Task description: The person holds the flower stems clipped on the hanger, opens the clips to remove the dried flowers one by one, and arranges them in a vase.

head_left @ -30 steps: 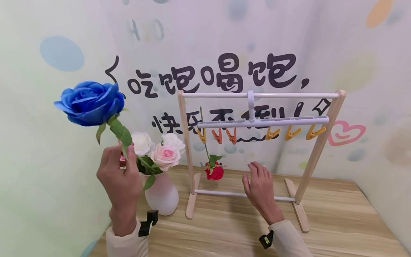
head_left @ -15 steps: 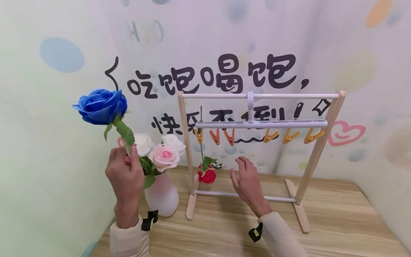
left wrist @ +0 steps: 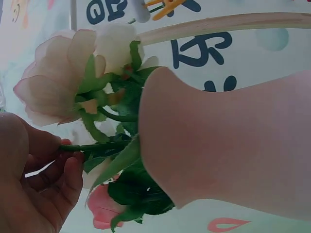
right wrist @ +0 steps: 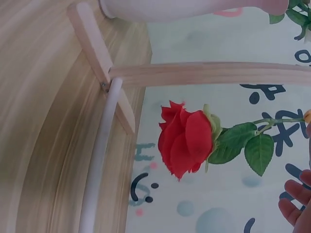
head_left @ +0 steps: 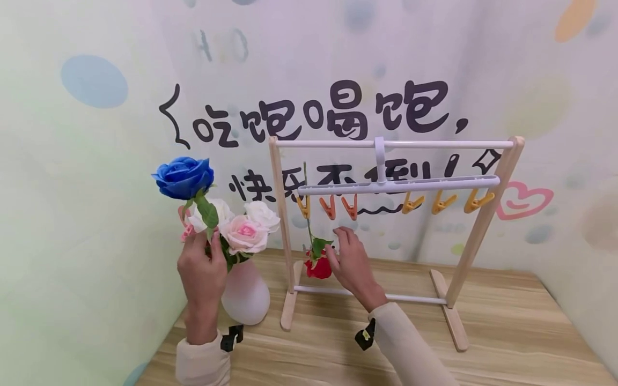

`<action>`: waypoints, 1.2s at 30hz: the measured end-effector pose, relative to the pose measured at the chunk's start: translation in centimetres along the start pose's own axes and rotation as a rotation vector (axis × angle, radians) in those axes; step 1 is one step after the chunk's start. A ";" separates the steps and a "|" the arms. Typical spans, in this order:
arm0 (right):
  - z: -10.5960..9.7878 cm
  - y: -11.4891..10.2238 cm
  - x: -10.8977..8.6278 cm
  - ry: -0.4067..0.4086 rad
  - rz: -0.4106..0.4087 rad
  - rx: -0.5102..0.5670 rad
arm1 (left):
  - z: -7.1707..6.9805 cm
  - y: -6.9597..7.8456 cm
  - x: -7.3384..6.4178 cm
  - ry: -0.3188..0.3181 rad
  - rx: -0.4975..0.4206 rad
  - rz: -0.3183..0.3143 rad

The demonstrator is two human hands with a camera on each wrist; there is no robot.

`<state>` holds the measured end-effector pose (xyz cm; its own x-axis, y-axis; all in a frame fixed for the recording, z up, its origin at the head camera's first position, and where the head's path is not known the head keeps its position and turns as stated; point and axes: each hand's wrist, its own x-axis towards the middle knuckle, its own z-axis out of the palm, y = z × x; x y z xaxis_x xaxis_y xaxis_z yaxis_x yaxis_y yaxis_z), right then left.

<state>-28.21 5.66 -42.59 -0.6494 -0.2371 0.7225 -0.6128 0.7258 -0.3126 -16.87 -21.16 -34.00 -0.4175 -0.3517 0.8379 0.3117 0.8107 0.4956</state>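
Note:
A blue rose (head_left: 183, 178) stands upright over the left side of the vase (head_left: 247, 295). My left hand (head_left: 203, 271) pinches its green stem (left wrist: 80, 147) between thumb and fingers. In the left wrist view, that stem runs in among the leaves at the vase mouth. A red rose (head_left: 318, 265) hangs head down from the leftmost yellow clip (head_left: 303, 206) on the hanger. My right hand (head_left: 352, 262) is just right of its leaf, fingers loosely extended and holding nothing. Whether a fingertip touches the leaf, I cannot tell.
White and pink roses (head_left: 246, 234) fill the vase. The lilac hanger (head_left: 401, 185), with several orange and yellow clips, hangs on a wooden rack (head_left: 470, 236). Its lower bar (right wrist: 99, 155) runs just above the wood-grain table (head_left: 512, 316). A printed backdrop stands behind.
My left hand has lowered the blue rose and brought it right, towards the vase. My right hand has moved left to the red rose, which has swung slightly.

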 end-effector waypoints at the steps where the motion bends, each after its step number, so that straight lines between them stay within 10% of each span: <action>1: 0.2 -0.2 0.2 -0.013 0.007 0.015 | 0.1 -0.1 -0.2 -0.005 0.004 -0.002; 16: 2.4 -2.1 2.4 -0.204 0.197 0.212 | 0.7 -0.9 -2.4 -0.097 0.137 -0.077; 36: 3.8 -3.5 3.3 -0.208 0.238 0.253 | 1.0 -0.8 -2.7 -0.234 0.220 -0.006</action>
<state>-29.88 -0.07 -41.46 -0.8478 -0.2267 0.4794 -0.5092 0.6001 -0.6169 -16.82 -20.37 -36.87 -0.6116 -0.2603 0.7471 0.1268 0.8999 0.4173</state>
